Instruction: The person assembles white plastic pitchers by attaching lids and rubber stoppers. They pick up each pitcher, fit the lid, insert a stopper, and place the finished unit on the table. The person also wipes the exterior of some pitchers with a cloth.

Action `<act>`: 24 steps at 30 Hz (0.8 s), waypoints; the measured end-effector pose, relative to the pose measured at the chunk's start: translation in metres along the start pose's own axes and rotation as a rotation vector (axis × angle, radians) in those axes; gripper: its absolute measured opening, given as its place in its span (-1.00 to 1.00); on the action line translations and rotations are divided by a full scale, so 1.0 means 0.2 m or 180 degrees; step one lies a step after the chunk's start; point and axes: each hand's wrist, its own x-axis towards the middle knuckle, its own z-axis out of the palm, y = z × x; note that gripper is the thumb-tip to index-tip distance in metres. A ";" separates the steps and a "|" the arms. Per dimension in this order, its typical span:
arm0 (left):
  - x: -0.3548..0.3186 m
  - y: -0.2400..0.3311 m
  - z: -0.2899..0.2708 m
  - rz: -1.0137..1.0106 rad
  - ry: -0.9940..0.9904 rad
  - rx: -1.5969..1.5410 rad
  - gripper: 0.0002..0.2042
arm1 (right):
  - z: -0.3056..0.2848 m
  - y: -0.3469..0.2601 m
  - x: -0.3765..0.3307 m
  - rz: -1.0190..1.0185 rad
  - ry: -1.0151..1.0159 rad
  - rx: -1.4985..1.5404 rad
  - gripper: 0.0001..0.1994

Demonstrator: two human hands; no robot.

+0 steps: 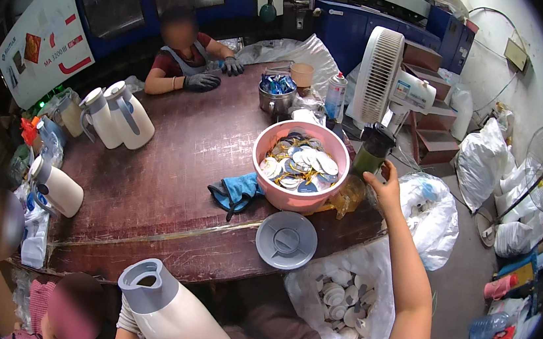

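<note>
While a cream jug (pixel 192 323) with a grey collar leans below the near edge of the table (pixel 172 166), the right hand (pixel 385 185) is at a green bottle (pixel 369 158) with a dark lid, by the table's right edge. Handling that bottle looks like the step in hand: thumb and fingers bend about its lower side, a little apart, though whether they are clamped on it I cannot tell. A white-gloved hand, apparently the left hand (pixel 130 319), is at the jug's upper left side; its fingers are hidden, so their grip cannot be told. The next move seems to call for a sure hold on the bottle, clear of the pink basin (pixel 294 202), and a steady jug. Counted, four cream jugs show plainly: this one, two toward the table's far left corner and one nearer along its left edge; a fifth may stand behind. One bottle, one basin, one blue cloth (pixel 237 192), one grey lid (pixel 287 241) by the near edge, one spray can (pixel 335 97) and one metal mug (pixel 275 106) show; the discs (pixel 312 160) in the basin defy counting.
</note>
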 end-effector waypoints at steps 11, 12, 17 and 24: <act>0.10 0.05 0.07 -0.0105 0.0145 0.0238 -0.72 | 0.12 -0.05 0.13 -0.0335 0.0040 0.0215 -0.36; 0.09 0.05 0.08 -0.0116 0.0132 0.0226 -0.72 | 0.10 -0.10 0.14 -0.0388 0.0140 0.0111 -0.38; 0.06 0.09 0.04 -0.0045 0.0104 0.0147 -0.73 | -0.09 -0.40 0.17 -0.0850 0.0618 -0.0541 -0.45; 0.15 0.18 -0.24 0.0059 0.0051 -0.0204 -0.78 | -0.02 -1.11 0.21 -0.1211 -0.0158 0.0092 -0.50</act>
